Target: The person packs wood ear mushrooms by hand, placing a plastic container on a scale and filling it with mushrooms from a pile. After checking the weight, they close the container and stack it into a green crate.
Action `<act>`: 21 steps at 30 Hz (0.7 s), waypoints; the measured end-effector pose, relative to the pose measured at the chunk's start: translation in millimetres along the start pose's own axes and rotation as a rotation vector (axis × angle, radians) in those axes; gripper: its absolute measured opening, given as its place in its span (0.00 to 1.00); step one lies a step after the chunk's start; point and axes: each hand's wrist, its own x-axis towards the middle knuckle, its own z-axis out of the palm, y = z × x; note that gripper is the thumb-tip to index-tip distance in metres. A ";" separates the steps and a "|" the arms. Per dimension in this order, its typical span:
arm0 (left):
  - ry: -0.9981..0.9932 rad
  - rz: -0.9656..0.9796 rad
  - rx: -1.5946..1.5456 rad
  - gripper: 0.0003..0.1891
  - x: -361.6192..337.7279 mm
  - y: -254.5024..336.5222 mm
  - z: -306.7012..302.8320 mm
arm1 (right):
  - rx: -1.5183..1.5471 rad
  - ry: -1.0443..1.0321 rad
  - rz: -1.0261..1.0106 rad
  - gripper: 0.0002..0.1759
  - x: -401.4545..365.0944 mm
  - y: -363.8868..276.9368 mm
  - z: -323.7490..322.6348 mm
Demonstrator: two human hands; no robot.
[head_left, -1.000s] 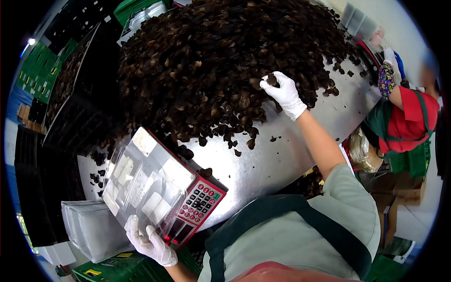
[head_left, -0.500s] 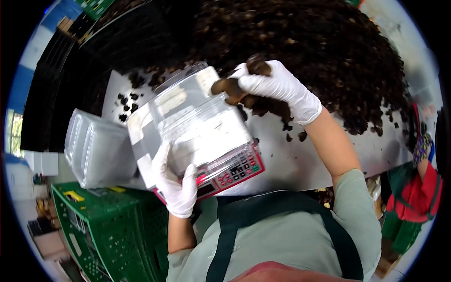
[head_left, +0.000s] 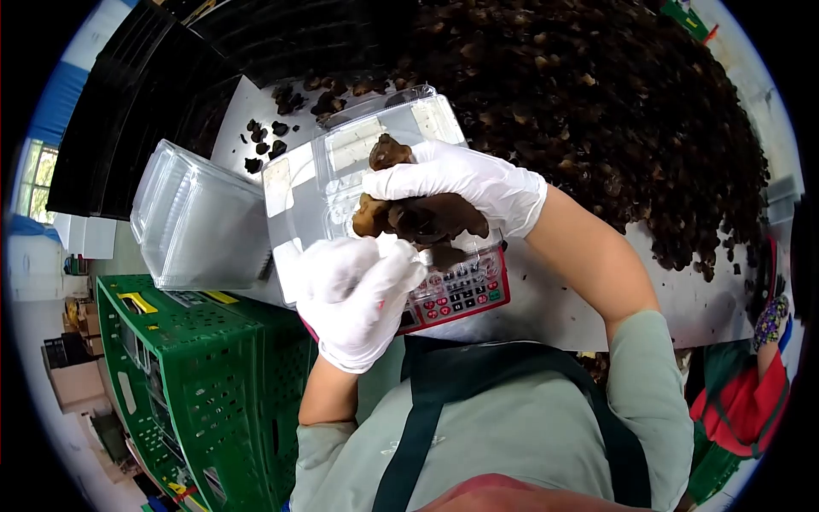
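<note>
My right hand (head_left: 465,183), white-gloved, is closed around a clump of brown wood ear mushrooms (head_left: 435,220) above the scale. My left hand (head_left: 354,299), gloved too, is closed with its fingertips against the clump's lower left side. Whether a piece is pinched there is hidden by the fingers. Under both hands lies an open clear plastic clamshell container (head_left: 328,166) on a digital scale (head_left: 461,294) with a red edge and a keypad. My hands and the mushrooms cover much of the container's front half.
A large heap of wood ear mushrooms (head_left: 597,111) covers the back and right of the metal table (head_left: 589,299). Stacked clear containers (head_left: 200,222) stand left of the scale, above a green crate (head_left: 205,367). Black crates (head_left: 145,111) rise behind. Another person's red-clad arm (head_left: 738,405) shows at right.
My right hand has brought the mushrooms left and down over the container. My left hand has let go of the container and closed beside the clump. The view has shifted slightly.
</note>
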 end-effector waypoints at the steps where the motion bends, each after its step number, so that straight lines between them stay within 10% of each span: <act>1: -0.006 0.027 0.090 0.23 1.0 3.5 2.6 | 0.012 0.006 0.000 0.20 -1.1 -1.8 2.5; 21: -0.086 -0.034 0.131 0.17 -11.2 -4.6 -3.2 | -0.514 0.002 -0.258 0.27 -6.9 -4.3 -8.7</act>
